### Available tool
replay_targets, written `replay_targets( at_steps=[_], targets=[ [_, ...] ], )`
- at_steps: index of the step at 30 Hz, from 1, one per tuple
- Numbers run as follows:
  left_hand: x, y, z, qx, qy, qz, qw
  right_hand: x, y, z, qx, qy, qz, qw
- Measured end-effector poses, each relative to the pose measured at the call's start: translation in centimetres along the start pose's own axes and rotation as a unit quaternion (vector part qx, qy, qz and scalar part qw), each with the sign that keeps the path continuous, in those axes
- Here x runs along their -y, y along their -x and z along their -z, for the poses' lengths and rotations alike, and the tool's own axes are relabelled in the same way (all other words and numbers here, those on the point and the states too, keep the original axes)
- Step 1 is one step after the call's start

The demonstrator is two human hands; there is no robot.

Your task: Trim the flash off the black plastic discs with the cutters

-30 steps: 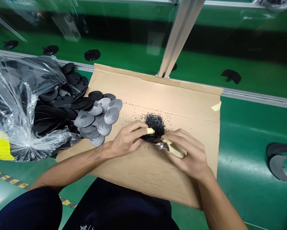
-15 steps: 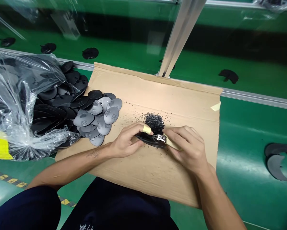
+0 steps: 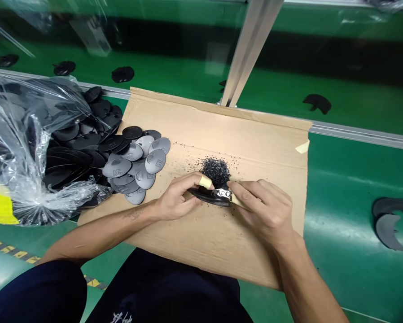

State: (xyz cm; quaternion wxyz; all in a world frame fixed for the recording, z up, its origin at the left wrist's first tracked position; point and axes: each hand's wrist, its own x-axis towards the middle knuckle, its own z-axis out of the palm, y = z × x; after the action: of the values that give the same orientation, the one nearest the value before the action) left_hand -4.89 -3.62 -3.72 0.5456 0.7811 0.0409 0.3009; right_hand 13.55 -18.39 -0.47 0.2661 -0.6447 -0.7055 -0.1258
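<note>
My left hand (image 3: 177,197) pinches a black oval plastic piece (image 3: 208,196) flat over the brown cardboard sheet (image 3: 221,242); one fingertip wears a yellowish wrap. My right hand (image 3: 265,208) grips a small trimming tool (image 3: 225,194) with a metal head and tan handle, its tip resting on the piece's edge. Just behind the piece lies a small heap of black shavings (image 3: 215,169). A pile of grey and black oval pieces (image 3: 134,166) lies to the left of my left hand.
A clear plastic bag (image 3: 23,148) of black oval pieces spills onto the cardboard at left. A green conveyor belt (image 3: 174,76) behind carries scattered black pieces. A slanted metal post (image 3: 245,49) rises at the back. Curved black parts (image 3: 388,220) lie at right.
The black piece has been turned and lowered between my hands. My right hand shifted the tool so that its metal head now rests on the piece's edge.
</note>
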Motion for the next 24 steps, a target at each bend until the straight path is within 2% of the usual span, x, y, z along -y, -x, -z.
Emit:
replay_targets(
  at_steps=[7,10,14,18,24],
  targets=[
    [-0.36,-0.08,-0.04,-0.008,-0.019,-0.006,1.000,0.09,0.15,0.05,0.002,-0.059,-0.024,0.998],
    [-0.46,-0.16,-0.02,-0.014,-0.037,-0.011,0.999,-0.17,0.34,-0.14,0.014,-0.020,-0.031,0.999],
    [-0.26,-0.32,0.02,0.002,-0.073,-0.055,0.996,-0.52,0.50,-0.45,0.024,0.038,-0.018,0.999],
    [-0.12,-0.35,0.02,0.017,-0.123,-0.037,0.992,-0.65,0.43,-0.57,0.027,0.057,-0.003,0.998],
    [-0.38,-0.33,0.08,-0.010,-0.109,0.002,0.994,-0.81,0.31,-0.47,0.047,0.037,-0.031,0.998]
  ],
)
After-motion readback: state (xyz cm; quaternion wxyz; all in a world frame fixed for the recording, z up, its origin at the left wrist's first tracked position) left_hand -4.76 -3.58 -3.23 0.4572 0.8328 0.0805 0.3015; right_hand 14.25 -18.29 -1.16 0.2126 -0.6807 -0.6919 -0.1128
